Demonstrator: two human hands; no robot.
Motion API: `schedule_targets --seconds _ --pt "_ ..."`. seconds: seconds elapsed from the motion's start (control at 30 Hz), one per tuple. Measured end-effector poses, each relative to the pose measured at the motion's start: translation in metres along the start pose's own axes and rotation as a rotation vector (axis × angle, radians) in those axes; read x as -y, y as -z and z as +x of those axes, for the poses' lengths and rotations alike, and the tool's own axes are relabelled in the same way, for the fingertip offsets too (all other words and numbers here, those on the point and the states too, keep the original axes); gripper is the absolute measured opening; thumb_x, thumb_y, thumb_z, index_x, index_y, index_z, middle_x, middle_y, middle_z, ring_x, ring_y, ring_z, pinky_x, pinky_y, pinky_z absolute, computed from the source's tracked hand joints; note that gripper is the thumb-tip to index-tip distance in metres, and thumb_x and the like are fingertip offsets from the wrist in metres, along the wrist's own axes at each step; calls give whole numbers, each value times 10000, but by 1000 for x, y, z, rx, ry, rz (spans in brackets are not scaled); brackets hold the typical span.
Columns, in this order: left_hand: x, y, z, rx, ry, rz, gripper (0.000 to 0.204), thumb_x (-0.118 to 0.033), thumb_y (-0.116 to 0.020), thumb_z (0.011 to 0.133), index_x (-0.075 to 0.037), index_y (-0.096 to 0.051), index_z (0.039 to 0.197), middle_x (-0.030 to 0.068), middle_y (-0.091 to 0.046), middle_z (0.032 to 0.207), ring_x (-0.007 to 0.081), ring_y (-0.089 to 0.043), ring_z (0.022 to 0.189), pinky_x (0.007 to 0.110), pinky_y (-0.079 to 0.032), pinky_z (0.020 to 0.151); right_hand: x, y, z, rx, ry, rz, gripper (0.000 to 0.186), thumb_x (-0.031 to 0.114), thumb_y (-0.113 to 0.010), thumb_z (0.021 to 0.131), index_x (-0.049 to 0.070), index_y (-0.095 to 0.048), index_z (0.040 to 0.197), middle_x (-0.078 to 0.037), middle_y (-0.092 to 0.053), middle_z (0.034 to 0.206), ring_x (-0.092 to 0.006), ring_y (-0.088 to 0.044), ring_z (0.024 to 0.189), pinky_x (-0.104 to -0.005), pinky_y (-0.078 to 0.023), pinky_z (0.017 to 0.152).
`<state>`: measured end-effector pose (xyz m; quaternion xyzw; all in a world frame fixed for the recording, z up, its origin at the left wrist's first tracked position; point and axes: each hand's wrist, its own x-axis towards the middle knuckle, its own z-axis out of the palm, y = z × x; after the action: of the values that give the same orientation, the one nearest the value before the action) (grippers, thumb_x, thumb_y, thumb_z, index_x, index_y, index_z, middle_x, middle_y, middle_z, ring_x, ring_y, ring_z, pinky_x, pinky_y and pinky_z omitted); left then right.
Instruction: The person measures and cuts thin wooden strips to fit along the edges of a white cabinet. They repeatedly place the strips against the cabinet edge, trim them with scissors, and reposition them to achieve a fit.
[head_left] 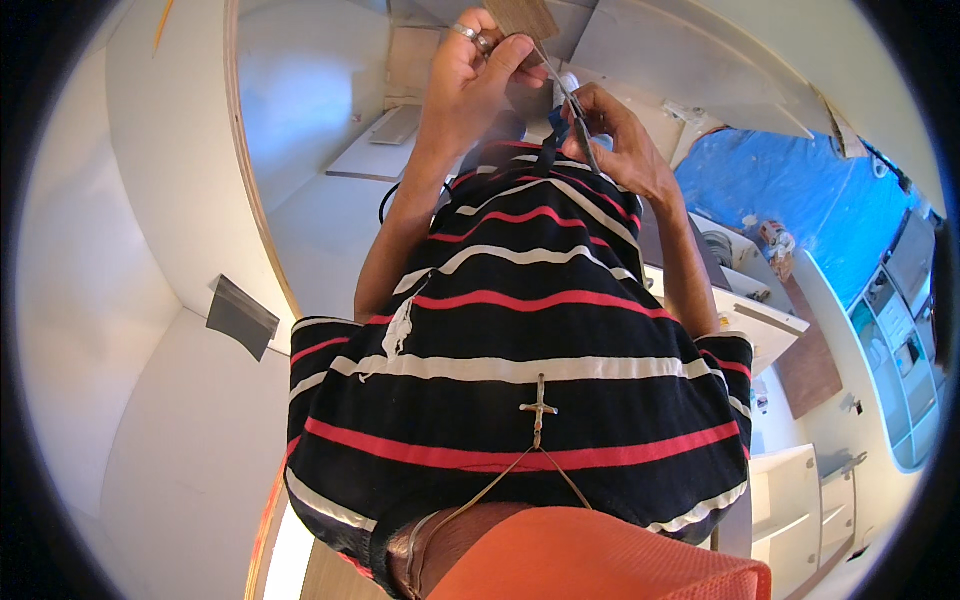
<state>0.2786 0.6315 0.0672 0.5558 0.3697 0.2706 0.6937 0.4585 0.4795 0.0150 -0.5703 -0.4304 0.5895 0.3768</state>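
Observation:
At the top of the head view, my left hand (pixel 465 90), with rings on its fingers, pinches a thin brown wood-grain piece (pixel 522 18) between thumb and fingers. To its right my right hand (pixel 622 140) is closed around slim scissors (pixel 578 112) with metal blades and a dark handle. Their blades point up toward my left fingertips and reach the lower edge of the brown piece. My fingers cover part of the handle. A small dark blue item (pixel 555 130) shows beside the right hand, too partly hidden to name.
Pale cabinet panels (pixel 150 200) rise on my left, with a dark rectangular sheet (pixel 242 317) at one edge. A flat board (pixel 375 145) lies beyond my left forearm. On the right are a blue plastic sheet (pixel 790 190), an opened drawer (pixel 765 315) and a light blue compartment organizer (pixel 900 350).

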Motion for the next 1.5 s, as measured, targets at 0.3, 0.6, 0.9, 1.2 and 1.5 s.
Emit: schedule_targets --seconds 0.3,0.6,0.9,1.2,1.5 --pt "-7 -12 -1 -7 28 4 126 -92 -619 1021 -5 -534 1053 115 -689 965 176 -728 822 284 -620 719 -2 1 2 -60 51 -63 473 365 -817 844 25 -581 1072 -65 -602 1051 -180 -601 920 -344 -503 875" --pt "-6 -15 -4 9 39 -31 103 -78 -598 1029 -6 -526 1042 123 -687 958 179 -728 827 280 -628 726 14 2 0 -87 33 -113 521 426 -815 808 25 -576 1040 -73 -606 941 -196 -600 869 -344 -503 820" --pt "-5 -20 -1 4 61 -73 113 -83 -607 1027 -8 -523 1023 129 -685 948 180 -731 827 283 -633 728 26 10 0 -109 64 -181 537 435 -815 787 9 -580 1015 -90 -590 883 -214 -574 807 -350 -489 763" --pt "-4 -21 2 16 72 -69 127 -99 -616 1027 -5 -531 1024 131 -684 945 188 -737 827 292 -642 736 24 11 0 -118 22 -186 519 459 -797 809 19 -581 982 -78 -571 828 -198 -553 764 -340 -469 722" --pt "-2 -18 -2 -5 82 -96 138 -111 -640 1018 0 -557 1024 135 -702 945 200 -745 835 293 -645 725 31 9 -2 -87 15 -218 522 477 -786 825 31 -564 978 -72 -550 797 -198 -519 718 -344 -443 672"
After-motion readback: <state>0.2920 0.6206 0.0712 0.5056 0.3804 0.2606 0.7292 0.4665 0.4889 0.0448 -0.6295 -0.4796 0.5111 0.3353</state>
